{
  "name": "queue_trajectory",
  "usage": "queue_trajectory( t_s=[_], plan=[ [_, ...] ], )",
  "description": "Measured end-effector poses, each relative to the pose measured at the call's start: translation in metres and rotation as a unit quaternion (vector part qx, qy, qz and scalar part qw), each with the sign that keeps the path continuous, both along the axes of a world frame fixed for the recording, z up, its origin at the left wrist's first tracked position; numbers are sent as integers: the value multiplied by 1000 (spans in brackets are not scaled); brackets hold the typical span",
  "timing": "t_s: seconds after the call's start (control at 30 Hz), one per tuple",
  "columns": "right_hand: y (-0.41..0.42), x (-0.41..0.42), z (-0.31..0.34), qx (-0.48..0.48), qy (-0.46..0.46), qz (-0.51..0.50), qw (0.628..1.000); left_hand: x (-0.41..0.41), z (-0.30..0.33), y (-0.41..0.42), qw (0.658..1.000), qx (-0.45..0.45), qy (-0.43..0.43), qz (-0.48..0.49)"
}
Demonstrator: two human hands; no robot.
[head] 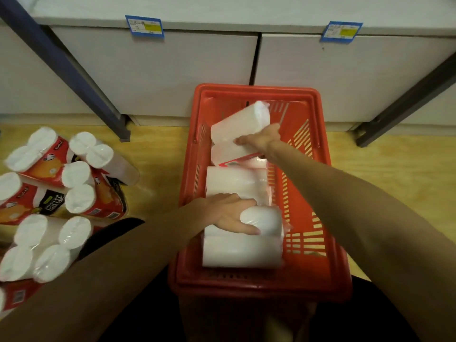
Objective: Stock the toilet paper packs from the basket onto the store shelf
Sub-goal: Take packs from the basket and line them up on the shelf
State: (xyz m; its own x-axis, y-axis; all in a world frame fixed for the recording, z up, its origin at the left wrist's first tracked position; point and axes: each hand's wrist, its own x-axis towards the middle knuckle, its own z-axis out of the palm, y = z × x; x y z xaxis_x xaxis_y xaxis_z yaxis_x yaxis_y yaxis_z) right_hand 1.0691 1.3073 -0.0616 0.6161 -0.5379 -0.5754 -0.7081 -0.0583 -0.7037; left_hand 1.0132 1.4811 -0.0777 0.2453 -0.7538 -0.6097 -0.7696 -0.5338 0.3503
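A red plastic basket (318,169) stands on the floor below the white store shelf (222,23). Inside lie white toilet paper packs. My right hand (261,138) grips the far pack (238,125), which is tilted up against the basket's back. My left hand (230,213) lies over the near pack (244,250), its fingers curled round the end of a roll (265,219). A third pack (234,181) lies between the two hands.
Several red-and-white toilet paper packs (49,191) are heaped on the wooden floor at the left. Dark shelf uprights (64,67) slant down on both sides of the basket. Blue price tags (144,25) hang from the shelf edge.
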Motion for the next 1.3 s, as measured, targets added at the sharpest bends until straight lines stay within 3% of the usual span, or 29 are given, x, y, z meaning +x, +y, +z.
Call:
queue_trajectory(
  t_s=[0.23, 0.53, 1.0, 1.3],
  plan=[
    [-19, -7, 67, -174, -17, 99, 980, 12, 43, -2, 997, -25, -18, 73],
    [-47, -12, 148, -356, -36, 215, 909, 63, 132, -2, 986, -73, -71, 129],
    [-64, -9, 349, -362, -105, 236, 896, 83, 350, -14, 988, -33, -77, 126],
    [-62, 11, 466, -385, -143, 242, 879, 114, 501, -6, 981, -37, -168, 96]
  ],
)
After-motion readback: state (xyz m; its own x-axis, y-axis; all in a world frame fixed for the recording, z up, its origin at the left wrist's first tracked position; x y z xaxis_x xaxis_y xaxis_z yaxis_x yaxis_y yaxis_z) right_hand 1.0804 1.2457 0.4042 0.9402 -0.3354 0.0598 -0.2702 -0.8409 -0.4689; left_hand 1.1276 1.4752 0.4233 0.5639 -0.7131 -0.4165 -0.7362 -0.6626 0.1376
